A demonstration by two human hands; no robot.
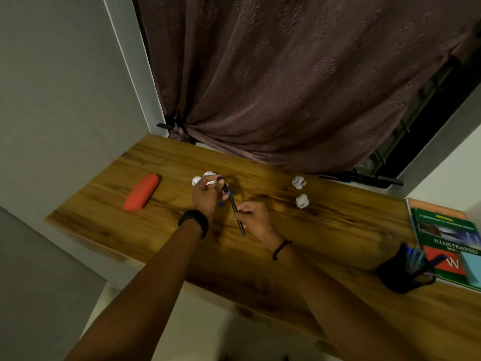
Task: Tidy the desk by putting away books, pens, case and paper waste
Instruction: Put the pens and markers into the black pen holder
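My right hand (253, 217) grips a dark pen (235, 208) with a blue band over the middle of the wooden desk (338, 230). My left hand (208, 195) pinches the pen's far end, where a small dark cap sits. Just beyond my left hand lie two crumpled paper balls (205, 177). Two more paper balls (298, 182) (302, 201) rest to the right. A red case (141, 192) lies flat at the desk's left. A green book (450, 243) tops a stack at the right edge, beside a black pen holder (406, 272) with several pens.
A brown curtain (299, 74) hangs over the window behind the desk. A grey wall (65, 87) closes off the left side. A light blue object (472, 267) lies on the books at the far right.
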